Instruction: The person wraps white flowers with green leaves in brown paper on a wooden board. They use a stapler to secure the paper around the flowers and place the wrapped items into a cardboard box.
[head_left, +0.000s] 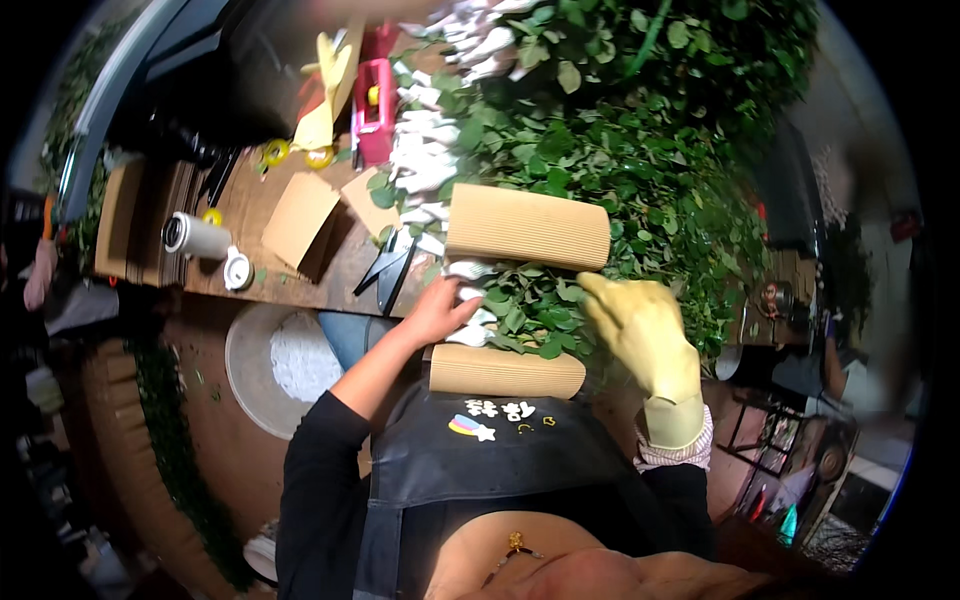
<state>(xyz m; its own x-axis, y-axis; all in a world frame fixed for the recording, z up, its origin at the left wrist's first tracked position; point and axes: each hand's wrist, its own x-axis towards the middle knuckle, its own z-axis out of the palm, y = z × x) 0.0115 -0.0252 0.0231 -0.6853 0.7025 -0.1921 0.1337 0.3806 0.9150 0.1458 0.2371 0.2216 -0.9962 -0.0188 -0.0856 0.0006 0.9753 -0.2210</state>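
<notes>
Before me lies a row of flower heads (475, 334) in white sleeves, with leafy stems (536, 304) running to the right. My left hand (444, 306) rests at these heads, its thumb and forefinger apart. My right hand (637, 330), in a pale yellow rubber glove, is at the right end of the leaves, fingers pointing left; whether it grips any stems is hidden. Corrugated cardboard shows on both sides of the bunch: one curved panel (529, 226) beyond it, another panel (508, 372) on the near side against my apron (465, 469). I cannot tell whether they join.
More white-sleeved flowers (425, 150) and a heap of foliage (645, 150) fill the back. Left on the wooden table (330, 287) are scissors (391, 270), folded cardboard (300, 217), a bottle (199, 235), a red tape dispenser (374, 112) and another yellow glove (321, 105). A bucket (244, 375) stands below.
</notes>
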